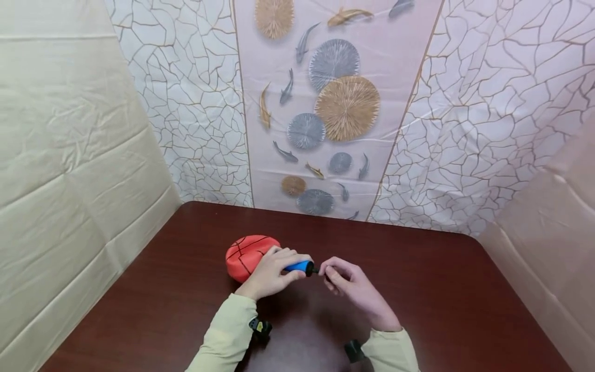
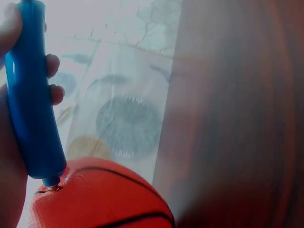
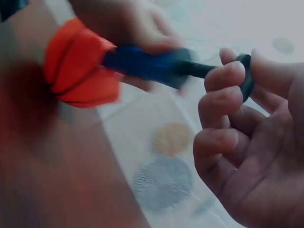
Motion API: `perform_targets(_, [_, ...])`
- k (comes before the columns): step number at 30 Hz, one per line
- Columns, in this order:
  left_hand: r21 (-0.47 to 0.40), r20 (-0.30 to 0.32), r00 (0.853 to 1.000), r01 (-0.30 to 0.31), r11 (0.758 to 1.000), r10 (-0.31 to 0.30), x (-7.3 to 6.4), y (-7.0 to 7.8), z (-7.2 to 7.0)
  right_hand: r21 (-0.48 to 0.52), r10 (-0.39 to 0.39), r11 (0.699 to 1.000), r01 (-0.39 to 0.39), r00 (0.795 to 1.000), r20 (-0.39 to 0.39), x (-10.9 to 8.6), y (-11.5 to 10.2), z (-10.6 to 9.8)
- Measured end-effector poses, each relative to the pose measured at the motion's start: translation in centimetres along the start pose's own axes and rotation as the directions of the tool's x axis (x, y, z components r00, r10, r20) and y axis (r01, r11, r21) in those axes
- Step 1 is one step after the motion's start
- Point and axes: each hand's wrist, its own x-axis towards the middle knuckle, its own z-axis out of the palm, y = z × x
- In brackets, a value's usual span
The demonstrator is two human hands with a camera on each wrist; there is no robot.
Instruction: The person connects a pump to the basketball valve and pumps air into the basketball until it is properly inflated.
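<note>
A blue hand pump [image 1: 299, 266] lies in the grasp of my left hand [image 1: 269, 276], whose fingers and thumb wrap its barrel. In the left wrist view, the narrow end of the pump [image 2: 34, 95] meets a red ball [image 2: 118, 197] with black lines through a short thin metal piece. The ball [image 1: 243, 257] looks dented and partly soft, and it sits left of the left hand. My right hand [image 1: 355, 292] pinches the black handle [image 3: 246, 88] between fingers and thumb. A stretch of black rod [image 3: 199, 70] shows between handle and barrel.
Under the hands spreads a dark reddish-brown table [image 1: 441, 305]. A patterned cloth [image 1: 204, 103] hangs behind its far edge, and beige panels [image 1: 69, 170] flank it on both sides. Each wrist carries a small dark camera.
</note>
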Motion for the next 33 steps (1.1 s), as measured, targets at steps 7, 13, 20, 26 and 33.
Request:
perform_targets(7, [0.095,-0.038,0.997,0.077,0.992,-0.074,-0.1,-0.6,-0.9,0.078,-0.024,0.997,0.027,0.999,-0.031,-1.4,-0.5,-2.3])
perform_targets(13, [0.140,-0.025,0.997,0.072,0.988,-0.069,0.4,0.5,1.2,0.112,0.008,0.994,-0.011,1.000,0.031,0.2,0.9,-0.6])
perform_targets(20, [0.070,-0.021,0.999,0.041,0.997,-0.040,0.3,0.6,1.5,0.022,0.072,0.997,-0.073,0.997,0.033,0.8,1.2,0.4])
perform_targets(26, [0.022,-0.045,0.994,0.098,0.995,-0.097,-0.2,-0.6,0.8,0.016,0.111,0.994,-0.111,0.994,-0.001,-0.7,-0.3,-1.6])
perform_targets(33, [-0.104,0.030,0.981,0.196,0.975,-0.194,-0.6,-1.3,1.4,-0.036,0.082,0.996,-0.082,0.997,0.011,-1.4,-1.0,-2.7])
